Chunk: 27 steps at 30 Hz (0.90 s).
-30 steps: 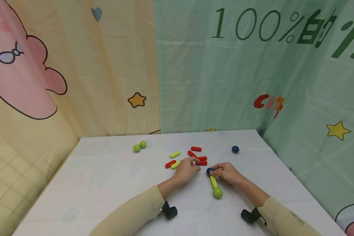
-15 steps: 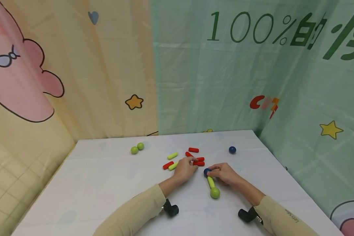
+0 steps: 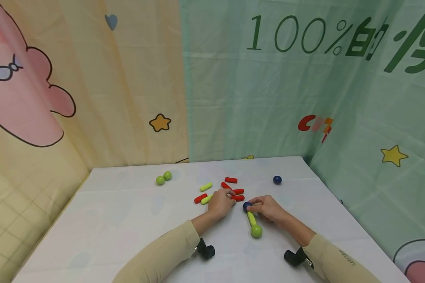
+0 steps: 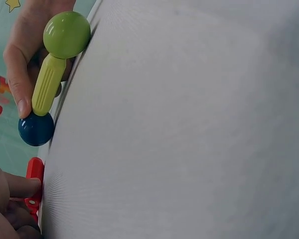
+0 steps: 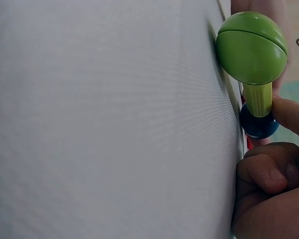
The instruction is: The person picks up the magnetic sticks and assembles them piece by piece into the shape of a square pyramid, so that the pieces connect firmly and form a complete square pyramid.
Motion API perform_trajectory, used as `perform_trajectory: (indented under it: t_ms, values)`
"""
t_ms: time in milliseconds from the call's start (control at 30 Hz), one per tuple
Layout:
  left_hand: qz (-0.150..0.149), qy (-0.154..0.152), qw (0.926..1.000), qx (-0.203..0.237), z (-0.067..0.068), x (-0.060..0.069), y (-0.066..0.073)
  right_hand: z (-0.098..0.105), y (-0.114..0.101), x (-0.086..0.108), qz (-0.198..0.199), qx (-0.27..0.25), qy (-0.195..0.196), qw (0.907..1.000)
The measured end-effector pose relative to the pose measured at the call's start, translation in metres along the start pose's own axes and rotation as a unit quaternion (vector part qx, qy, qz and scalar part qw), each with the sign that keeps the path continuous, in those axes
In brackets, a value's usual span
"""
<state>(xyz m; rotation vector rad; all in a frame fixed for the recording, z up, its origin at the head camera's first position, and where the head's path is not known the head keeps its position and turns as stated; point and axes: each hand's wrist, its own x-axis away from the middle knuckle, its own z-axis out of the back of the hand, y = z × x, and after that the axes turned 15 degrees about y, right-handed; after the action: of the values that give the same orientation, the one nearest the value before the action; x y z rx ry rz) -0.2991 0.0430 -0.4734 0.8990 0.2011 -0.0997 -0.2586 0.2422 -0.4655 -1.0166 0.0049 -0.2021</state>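
My right hand (image 3: 270, 208) pinches a dark blue ball (image 3: 247, 206) between thumb and index finger; its other fingers are curled under. A yellow-green rod (image 3: 251, 218) joins that ball to a green ball (image 3: 256, 231), so the three form one dumbbell-like piece; the left wrist view shows the rod's grooves (image 4: 49, 85). To the left, my left hand (image 3: 220, 203) has thumb and index finger at the end of a red rod (image 3: 238, 198), seemingly pinching it. In the left wrist view a fingertip presses over this red rod (image 4: 35, 169).
Other red rods (image 3: 231, 180) lie just beyond the left hand. Two yellow-green rods (image 3: 206, 187) and a red rod (image 3: 200, 198) are to its left. A pair of green balls (image 3: 160, 180) sits at the back left, another blue ball (image 3: 277, 180) at the back right. Cloth curtains surround the white table (image 3: 127, 220).
The head view has shifted slightly. My left fingers have closed in on the nearest red rod, which has tilted a little and come slightly nearer. The right hand keeps its hold on the blue ball.
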Motion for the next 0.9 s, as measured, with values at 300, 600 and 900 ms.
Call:
perform_trajectory:
  t_ms: [300, 600, 900]
  values:
    - [0.010, -0.002, 0.9998, 0.016, 0.004, 0.002, -0.001, -0.002, 0.001, -0.002, 0.004, -0.010, 0.001, 0.9999]
    - [0.010, -0.013, 0.9987, 0.048, 0.015, 0.009, -0.005, -0.003, 0.001, -0.001, 0.001, 0.004, 0.012, 0.9999]
    - [-0.017, -0.059, 0.9967, 0.053, 0.030, 0.020, -0.010, -0.004, -0.001, 0.001, 0.000, 0.002, 0.014, 0.9999]
